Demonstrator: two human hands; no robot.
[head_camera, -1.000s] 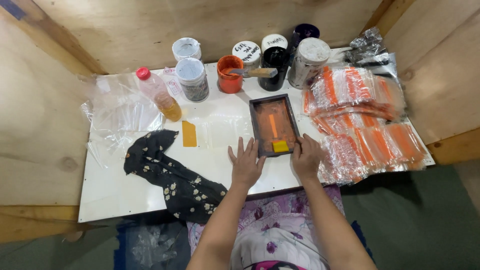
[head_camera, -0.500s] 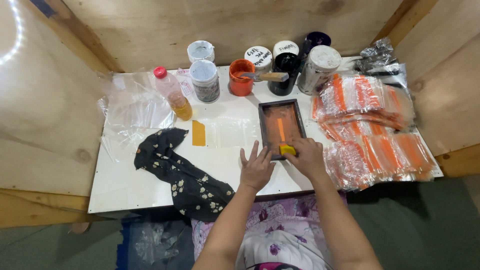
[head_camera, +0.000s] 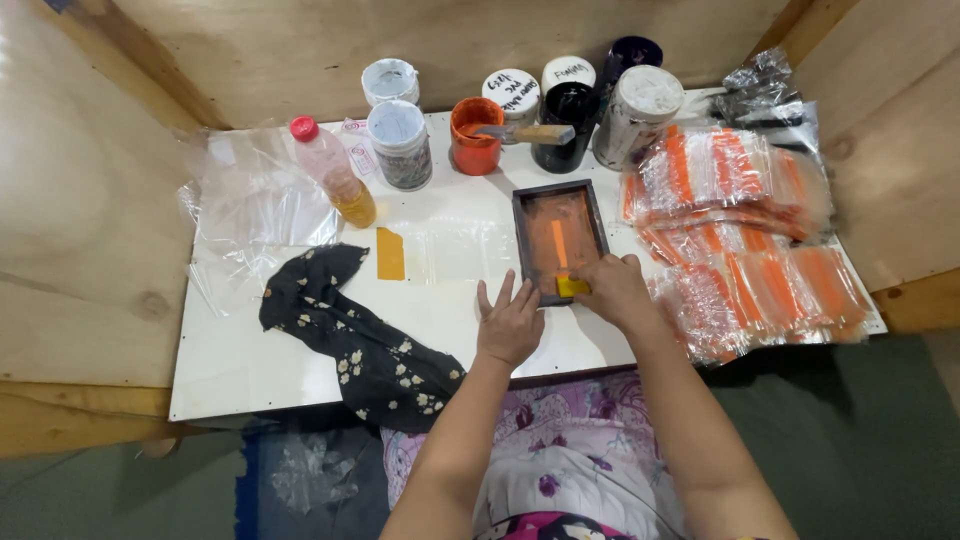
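My right hand (head_camera: 612, 290) has its fingers curled and pinched on a small yellow squeegee (head_camera: 572, 287), pressed to the near end of a dark-framed printing screen (head_camera: 558, 238) at the centre of the frame. My left hand (head_camera: 510, 325) lies flat with fingers spread, tips against the frame's lower left corner, pinning it to the white tabletop (head_camera: 270, 370). I judge the frame stiff and light, apt to slide on the slick board, so it is best held by its rim, clear of the orange-stained mesh; the squeegee looks small and ink-slippery, wanting a firm pinch at its back edge. Just left of the frame lies a clear plastic bag (head_camera: 440, 252) with an orange printed strip (head_camera: 389, 254). To the right, stacks of printed bags (head_camera: 745, 235) fill the table's edge. Along the upper centre stand paint tubs, among them an orange paint tub (head_camera: 474, 136) with a brush across it. A black flowered cloth (head_camera: 350, 330) sprawls at lower left, beside a red-capped bottle (head_camera: 335, 172).
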